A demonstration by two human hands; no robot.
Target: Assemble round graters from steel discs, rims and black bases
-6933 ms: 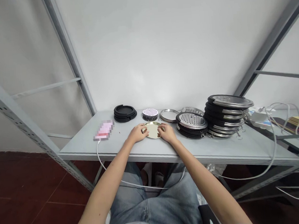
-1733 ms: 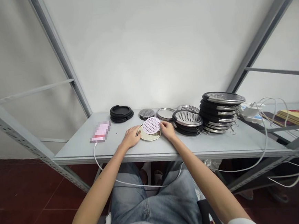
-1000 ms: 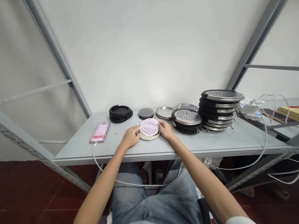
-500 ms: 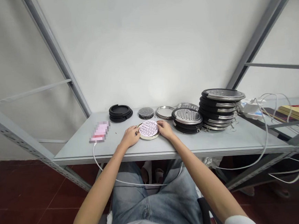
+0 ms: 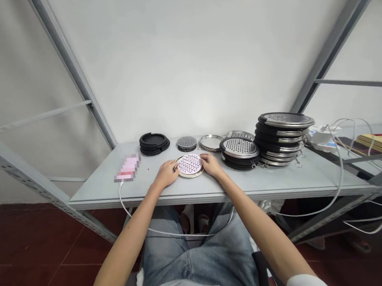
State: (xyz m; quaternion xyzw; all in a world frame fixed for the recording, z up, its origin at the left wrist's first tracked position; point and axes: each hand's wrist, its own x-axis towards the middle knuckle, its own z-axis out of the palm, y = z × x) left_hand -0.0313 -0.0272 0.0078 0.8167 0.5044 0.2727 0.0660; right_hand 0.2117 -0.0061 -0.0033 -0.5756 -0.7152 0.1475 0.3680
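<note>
A round perforated grater plate [image 5: 190, 164] with a pinkish sheen lies within a shiny metal ring [image 5: 192, 176] on the table in front of me. My left hand [image 5: 167, 173] grips the left edge, its fingers curled at the rim and the plate. From the right, my right hand [image 5: 211, 163] pinches the opposite edge, thumb and fingers close together. Where the fingertips meet the metal is partly hidden. Just behind sits a short stack of small grater discs [image 5: 186, 143], beside some bare metal rings [image 5: 211, 142].
Black round bases [image 5: 154, 143] are stacked at back left, near a pixelated phone [image 5: 127, 168] on a white cable. To the right stand a low stack of graters [image 5: 239, 150] and a taller stack [image 5: 281, 138]. Metal shelf posts [image 5: 69, 73] flank the table [image 5: 115, 192].
My hands and the grater plate look almost unmoved. Only a very slight shift of the camera view shows.
</note>
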